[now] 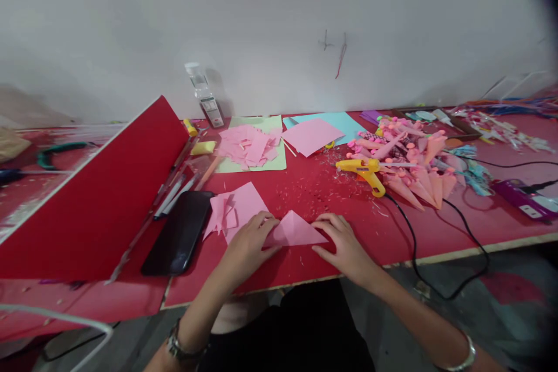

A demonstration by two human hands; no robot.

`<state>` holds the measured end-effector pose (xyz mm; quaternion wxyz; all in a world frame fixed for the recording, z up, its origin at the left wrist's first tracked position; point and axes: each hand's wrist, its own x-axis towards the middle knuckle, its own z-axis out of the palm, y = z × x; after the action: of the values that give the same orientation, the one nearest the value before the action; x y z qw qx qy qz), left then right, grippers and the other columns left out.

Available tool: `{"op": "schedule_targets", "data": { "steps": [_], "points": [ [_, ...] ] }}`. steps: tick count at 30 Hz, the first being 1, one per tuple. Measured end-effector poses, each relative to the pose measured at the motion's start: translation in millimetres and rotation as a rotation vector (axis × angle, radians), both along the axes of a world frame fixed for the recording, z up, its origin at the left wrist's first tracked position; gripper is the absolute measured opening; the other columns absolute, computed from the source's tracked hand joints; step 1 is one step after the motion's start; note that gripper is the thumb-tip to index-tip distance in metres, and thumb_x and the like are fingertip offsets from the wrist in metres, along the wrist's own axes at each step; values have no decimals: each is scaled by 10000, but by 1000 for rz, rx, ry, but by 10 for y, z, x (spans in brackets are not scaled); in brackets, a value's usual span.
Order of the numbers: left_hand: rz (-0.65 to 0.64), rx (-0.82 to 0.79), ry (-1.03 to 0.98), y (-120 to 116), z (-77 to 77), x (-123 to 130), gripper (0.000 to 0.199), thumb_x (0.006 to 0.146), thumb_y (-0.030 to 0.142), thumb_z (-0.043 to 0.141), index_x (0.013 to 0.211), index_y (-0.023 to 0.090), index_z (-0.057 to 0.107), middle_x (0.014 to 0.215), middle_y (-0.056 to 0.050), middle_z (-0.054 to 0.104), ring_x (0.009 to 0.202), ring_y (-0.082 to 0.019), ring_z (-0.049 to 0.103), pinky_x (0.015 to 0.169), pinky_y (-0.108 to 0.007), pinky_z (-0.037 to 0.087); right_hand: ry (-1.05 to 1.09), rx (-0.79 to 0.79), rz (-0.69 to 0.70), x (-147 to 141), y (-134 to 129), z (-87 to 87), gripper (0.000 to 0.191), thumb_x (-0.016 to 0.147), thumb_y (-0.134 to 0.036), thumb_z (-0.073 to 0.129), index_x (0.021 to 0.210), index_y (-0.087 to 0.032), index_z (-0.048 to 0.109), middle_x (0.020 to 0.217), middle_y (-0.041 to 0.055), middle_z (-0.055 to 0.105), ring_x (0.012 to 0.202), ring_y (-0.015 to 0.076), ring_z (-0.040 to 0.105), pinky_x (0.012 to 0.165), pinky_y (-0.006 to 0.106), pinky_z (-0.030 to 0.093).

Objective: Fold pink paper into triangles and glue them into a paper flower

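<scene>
A folded pink paper triangle lies on the red table, its long edge toward me. My left hand is at the triangle's left corner, fingers curved and apart from the thumb, fingertips touching the paper. At the right corner rests my right hand, thumb and fingers spread, with the fingertips close to the paper's edge. A larger pink sheet lies partly behind my left hand, with small cut pink pieces on it.
A black phone and a standing red board are on the left. Behind lie pink scraps and a clear bottle. A yellow glue gun sits before a pile of pink cones; its black cord hangs over the edge.
</scene>
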<state>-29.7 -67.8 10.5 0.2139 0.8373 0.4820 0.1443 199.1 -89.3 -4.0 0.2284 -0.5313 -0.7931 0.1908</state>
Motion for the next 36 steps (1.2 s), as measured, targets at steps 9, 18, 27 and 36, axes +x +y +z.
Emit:
{"op": "schedule_targets", "data": {
  "steps": [9,18,27,36],
  "points": [
    [3,22,-209,-14,156,11,373,622,-37,356,824,207,553,1005,-42,442,949,-173,470,778,-303,416,91,28,220,-92,72,236,136,700,-217,565,833,-220,591,1134,60,412,1089,207,379,907,374,348],
    [-5,11,-408,-2,384,-60,164,688,59,447,753,193,515,1027,-56,475,1011,-201,443,851,-343,381,8,-40,434,-41,229,446,392,743,-188,538,1115,-312,522,1260,37,364,1175,188,331,956,359,312],
    [94,-167,-676,-27,250,-143,188,773,194,456,960,211,475,1133,-73,470,1066,-205,441,882,-364,381,486,-156,209,-191,319,373,164,788,-296,505,716,-164,571,925,46,564,795,122,559,685,227,453],
    [316,-395,-887,164,154,-3,423,750,355,518,1128,170,472,995,-65,578,896,-163,560,789,-338,472,524,-73,185,-346,626,430,88,740,-250,541,765,-168,560,944,56,533,886,142,531,771,272,432]
  ]
}}
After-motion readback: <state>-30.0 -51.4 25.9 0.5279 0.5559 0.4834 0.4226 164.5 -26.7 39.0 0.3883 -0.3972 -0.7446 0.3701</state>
